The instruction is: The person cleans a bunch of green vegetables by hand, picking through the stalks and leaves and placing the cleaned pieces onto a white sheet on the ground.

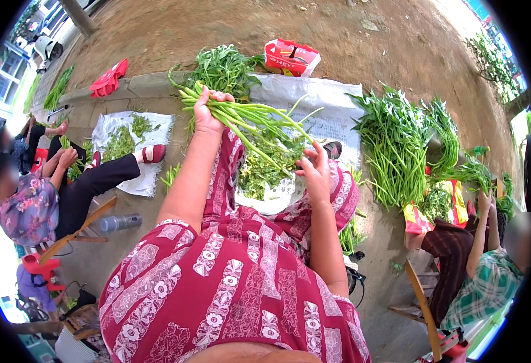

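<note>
A bundle of long green leafy-vegetable stems point(247, 115) is gripped in my left hand point(208, 111), cut ends to the left. The stems stretch rightward over my knees. My right hand point(315, 172) is at their far end, fingers apart, its index fingertip at or touching one stem's tip. Below the bundle, between my legs, loose green leaves point(261, 174) are heaped on a white woven plastic sheet point(338, 109) with printed writing. A large pile of leafy stems point(394, 149) lies to the right of the sheet, and another leafy heap point(224, 68) rests beyond my left hand.
A red printed bag point(292, 58) stands behind the sheet by a low concrete kerb point(149, 85). At left, a seated person point(29, 204) handles greens near another white sheet point(156, 136) and a bottle point(120, 222). Another person point(487, 281) sits at right on a wooden chair point(421, 308).
</note>
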`<state>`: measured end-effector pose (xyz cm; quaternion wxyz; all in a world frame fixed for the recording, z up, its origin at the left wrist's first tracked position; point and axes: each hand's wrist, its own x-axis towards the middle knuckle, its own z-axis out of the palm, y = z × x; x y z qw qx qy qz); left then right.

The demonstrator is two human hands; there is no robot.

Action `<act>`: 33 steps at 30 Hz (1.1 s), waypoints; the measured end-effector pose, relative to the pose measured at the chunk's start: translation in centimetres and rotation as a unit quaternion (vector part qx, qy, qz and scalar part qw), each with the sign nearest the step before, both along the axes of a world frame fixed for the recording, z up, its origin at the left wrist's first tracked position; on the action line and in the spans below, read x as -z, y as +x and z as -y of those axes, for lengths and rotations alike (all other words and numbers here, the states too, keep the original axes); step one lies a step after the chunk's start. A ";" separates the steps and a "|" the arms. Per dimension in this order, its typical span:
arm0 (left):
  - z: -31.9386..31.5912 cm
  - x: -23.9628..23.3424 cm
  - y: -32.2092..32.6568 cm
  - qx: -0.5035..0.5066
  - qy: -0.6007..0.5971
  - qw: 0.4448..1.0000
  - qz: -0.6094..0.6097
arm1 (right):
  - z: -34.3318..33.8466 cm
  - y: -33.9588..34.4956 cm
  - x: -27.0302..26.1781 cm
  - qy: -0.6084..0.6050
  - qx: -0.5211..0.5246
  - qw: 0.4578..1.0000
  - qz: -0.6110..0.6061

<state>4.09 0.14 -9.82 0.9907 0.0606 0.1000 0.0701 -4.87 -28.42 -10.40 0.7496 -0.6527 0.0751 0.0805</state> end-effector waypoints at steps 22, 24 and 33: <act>-1.0 -0.9 0.2 0.004 0.024 1.000 0.007 | 1.1 0.0 1.1 0.349 0.183 0.915 -0.088; -1.9 -0.7 0.3 -0.007 0.004 1.000 0.002 | 1.2 -0.4 0.4 0.350 0.129 0.927 -0.045; -2.1 -0.8 -0.4 -0.002 -0.061 0.998 -0.006 | -2.9 -2.6 -0.3 0.014 0.007 1.000 0.023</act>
